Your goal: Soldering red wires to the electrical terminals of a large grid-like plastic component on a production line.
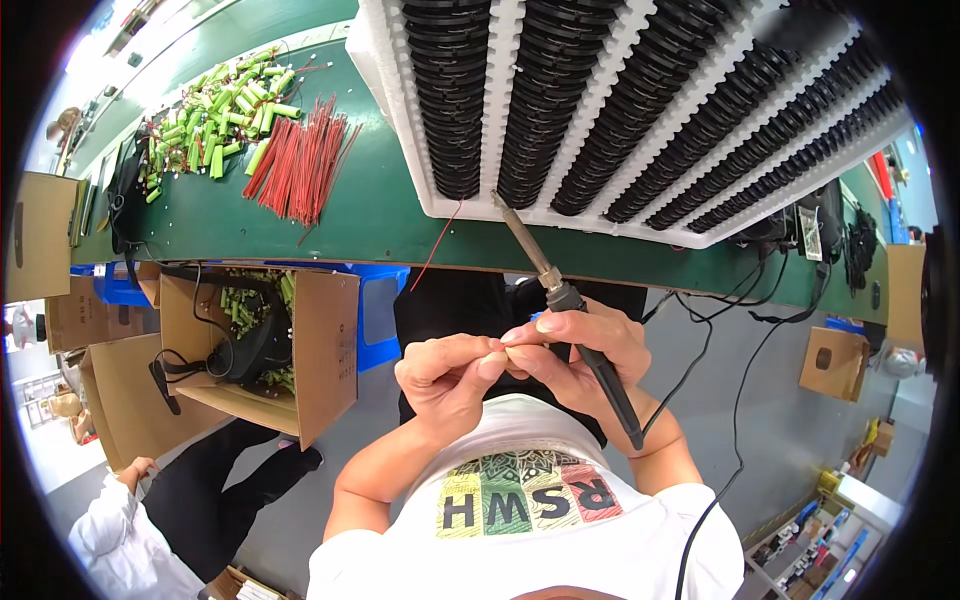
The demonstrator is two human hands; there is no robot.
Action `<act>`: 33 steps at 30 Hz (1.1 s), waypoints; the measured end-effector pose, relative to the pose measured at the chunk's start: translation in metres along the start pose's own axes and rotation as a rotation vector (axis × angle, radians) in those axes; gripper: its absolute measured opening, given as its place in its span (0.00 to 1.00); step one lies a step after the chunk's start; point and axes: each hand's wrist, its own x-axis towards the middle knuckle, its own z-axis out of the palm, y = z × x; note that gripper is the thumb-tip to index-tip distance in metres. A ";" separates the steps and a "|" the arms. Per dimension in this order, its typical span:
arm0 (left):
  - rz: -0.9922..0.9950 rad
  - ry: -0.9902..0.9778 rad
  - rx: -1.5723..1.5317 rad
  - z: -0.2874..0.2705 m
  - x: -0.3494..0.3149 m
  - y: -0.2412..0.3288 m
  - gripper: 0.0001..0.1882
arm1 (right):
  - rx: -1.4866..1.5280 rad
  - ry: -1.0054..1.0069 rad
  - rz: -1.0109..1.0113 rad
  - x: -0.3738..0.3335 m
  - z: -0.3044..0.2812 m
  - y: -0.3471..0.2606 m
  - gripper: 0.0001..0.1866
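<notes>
My right hand [600, 345] holds a soldering iron [607, 385], its metal tip pointing up and left toward the tray edge. The thumb and a fingertip of this hand meet those of my left hand [445, 385], which is closed in a pinch. Whatever sits between the fingertips is too small to make out. Beyond my hands stands a white foam tray [440, 208] with rows of black ring-shaped parts [455, 110]. One red wire [437, 245] hangs down over the table edge from the tray's near left corner.
On the green table [380, 215] lie a bundle of red wires [300, 165] and a heap of green cylinders [220, 115]. An open cardboard box [325, 350] with more green cylinders stands below left, near another person [140, 530]. Black cables [740, 400] hang at right.
</notes>
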 end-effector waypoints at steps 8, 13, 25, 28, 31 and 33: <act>-0.086 0.137 0.299 -0.014 0.034 -0.012 0.02 | -0.031 0.116 0.057 0.003 -0.001 0.002 0.16; 0.005 0.210 0.617 -0.031 0.078 -0.042 0.03 | -0.181 0.102 0.072 0.013 -0.015 0.003 0.13; 0.026 0.197 0.676 -0.039 0.085 -0.062 0.05 | -0.344 0.017 0.186 0.023 -0.007 0.025 0.10; 0.022 0.193 0.636 -0.041 0.085 -0.063 0.05 | -0.312 0.046 0.189 0.025 -0.005 0.029 0.09; 0.018 0.191 0.593 -0.042 0.084 -0.066 0.05 | -0.273 0.072 0.210 0.025 -0.003 0.032 0.08; 0.034 0.205 0.587 -0.041 0.084 -0.067 0.05 | -0.276 0.070 0.206 0.026 -0.002 0.033 0.08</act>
